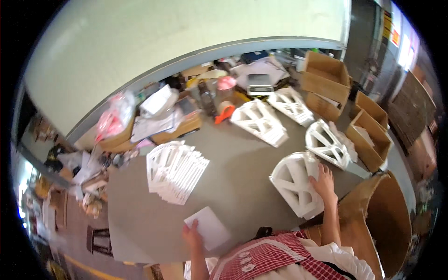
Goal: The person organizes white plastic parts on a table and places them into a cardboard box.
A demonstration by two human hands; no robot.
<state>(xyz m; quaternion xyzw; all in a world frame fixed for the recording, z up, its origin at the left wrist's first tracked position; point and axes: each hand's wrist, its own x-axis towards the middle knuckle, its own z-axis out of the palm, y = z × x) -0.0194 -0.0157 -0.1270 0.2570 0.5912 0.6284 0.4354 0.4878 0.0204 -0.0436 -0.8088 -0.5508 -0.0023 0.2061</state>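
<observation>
My left hand (193,235) grips a flat white rectangular pad or piece of card (208,227) near the table's front edge, thumb on top. At the right, my right hand (324,183) rests against the edge of a stack of white fan-shaped plastic parts (294,184), its fingers stretched out and apart. The fingers' undersides are hidden. To the left lies a fanned-out row of similar white parts (177,170). Further stacks of white parts (260,122) lie beyond, one of them (328,143) just past my right hand.
Across the back stand a small scale (259,84), an orange tape dispenser (225,113), a bottle (206,98) and papers (156,125). Small cardboard boxes (368,135) stand at the far right. A large open carton (387,224) is beside me. A dark stool (99,240) stands left of the grey table (140,224).
</observation>
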